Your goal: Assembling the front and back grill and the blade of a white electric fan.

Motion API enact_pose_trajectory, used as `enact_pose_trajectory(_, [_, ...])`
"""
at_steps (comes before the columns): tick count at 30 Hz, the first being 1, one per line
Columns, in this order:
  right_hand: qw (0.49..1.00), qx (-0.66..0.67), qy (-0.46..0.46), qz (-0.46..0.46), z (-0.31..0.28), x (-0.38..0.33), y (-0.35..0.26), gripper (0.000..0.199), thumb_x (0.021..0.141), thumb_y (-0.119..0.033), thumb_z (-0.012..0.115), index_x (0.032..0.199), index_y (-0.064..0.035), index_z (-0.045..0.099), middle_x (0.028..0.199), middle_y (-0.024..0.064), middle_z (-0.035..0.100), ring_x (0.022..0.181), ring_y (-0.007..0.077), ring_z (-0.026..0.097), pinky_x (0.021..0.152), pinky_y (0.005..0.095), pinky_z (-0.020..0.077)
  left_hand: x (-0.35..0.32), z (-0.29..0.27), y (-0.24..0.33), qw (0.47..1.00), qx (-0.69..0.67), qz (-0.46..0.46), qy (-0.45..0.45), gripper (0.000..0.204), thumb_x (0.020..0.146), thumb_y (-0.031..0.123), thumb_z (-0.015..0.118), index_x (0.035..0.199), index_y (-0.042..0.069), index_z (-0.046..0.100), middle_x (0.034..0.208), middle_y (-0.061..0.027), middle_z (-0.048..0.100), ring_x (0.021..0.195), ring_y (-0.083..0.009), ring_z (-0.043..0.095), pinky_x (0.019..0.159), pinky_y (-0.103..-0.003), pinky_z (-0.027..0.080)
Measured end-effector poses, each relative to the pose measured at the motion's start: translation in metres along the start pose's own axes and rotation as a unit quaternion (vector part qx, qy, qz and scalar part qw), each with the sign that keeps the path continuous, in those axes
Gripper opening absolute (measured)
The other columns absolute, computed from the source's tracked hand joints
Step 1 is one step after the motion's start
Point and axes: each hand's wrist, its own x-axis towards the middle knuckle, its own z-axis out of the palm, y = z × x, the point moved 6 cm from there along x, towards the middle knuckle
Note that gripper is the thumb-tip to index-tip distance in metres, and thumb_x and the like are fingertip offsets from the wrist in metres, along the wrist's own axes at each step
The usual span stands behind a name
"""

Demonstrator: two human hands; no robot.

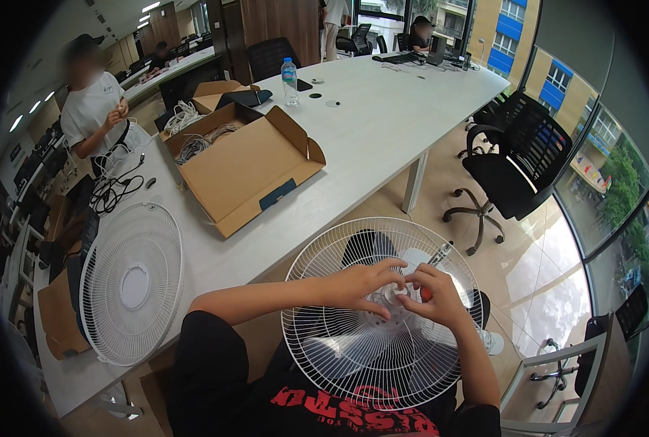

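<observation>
One left hand (364, 286) and one right hand (435, 295) are counted toward five o'clock; two round wire grilles (135, 285) are counted, at eight and five o'clock; one blue-capped bottle (289, 81) is found between eleven and twelve.

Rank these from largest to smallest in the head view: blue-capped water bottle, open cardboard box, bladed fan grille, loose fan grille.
1. Bladed fan grille
2. Loose fan grille and open cardboard box, too alike to rank
3. Blue-capped water bottle

Red lettering (327, 410) is being displayed on the near black shirt (206, 364); small print (108, 89), too small to read, is being borne by the left white shirt (84, 111).
</observation>
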Motion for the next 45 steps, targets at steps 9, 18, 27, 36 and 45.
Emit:
enact_pose_trajectory(9, [1.0,-0.002,-0.002,0.013,-0.003,0.002,-0.003,0.041,0.078,-0.041,0.084,0.099,-0.008,0.071,0.079,0.0055,0.059,0.065,0.0203,0.06,0.058,0.0333,0.0463,-0.001,0.0,0.0,1.0,0.002,0.005,0.006,0.061,0.085,0.044,0.08,0.129,0.01,0.053,0.155,-0.0209,0.037,0.12,-0.0392,0.064,0.099,-0.045,0.055])
enact_pose_trajectory(18, [1.0,0.011,-0.012,0.006,0.0,0.001,0.001,0.041,0.074,-0.034,0.087,0.099,-0.0061,0.071,0.08,0.0065,0.061,0.068,0.0193,0.059,0.061,0.0324,0.0468,0.0,0.0,-0.003,1.0,-0.004,-0.005,0.0,0.062,0.085,0.046,0.08,0.128,0.01,0.054,0.156,-0.0216,0.037,0.121,-0.0395,0.064,0.098,-0.045,0.055])
enact_pose_trajectory(27, [0.998,-0.007,-0.029,0.055,-0.001,-0.001,-0.002,0.041,0.076,-0.035,0.086,0.1,-0.0057,0.07,0.079,0.0065,0.06,0.068,0.019,0.058,0.062,0.0318,0.0463,-0.002,0.001,0.004,1.0,-0.006,-0.009,0.0,0.062,0.084,0.045,0.081,0.128,0.011,0.054,0.155,-0.0216,0.038,0.121,-0.04,0.063,0.1,-0.045,0.054])
enact_pose_trajectory(36, [0.999,0.042,0.009,-0.001,0.001,0.001,0.002,0.041,0.076,-0.035,0.084,0.104,-0.0084,0.07,0.077,0.0068,0.058,0.066,0.0219,0.058,0.06,0.0348,0.0455,0.0,0.003,-0.002,0.999,-0.049,-0.015,-0.01,0.059,0.083,0.042,0.082,0.124,0.011,0.054,0.154,-0.0214,0.039,0.125,-0.0417,0.059,0.099,-0.047,0.054])
enact_pose_trajectory(45, [0.996,0.08,-0.032,0.005,0.003,0.007,0.016,0.033,0.077,-0.025,0.079,0.102,-0.0064,0.069,0.076,0.0062,0.055,0.069,0.0192,0.055,0.063,0.0341,0.0431,0.006,0.001,-0.012,0.999,-0.016,-0.041,0.008,0.063,0.076,0.04,0.087,0.122,0.013,0.054,0.152,-0.0197,0.044,0.126,-0.0401,0.06,0.1,-0.046,0.054])
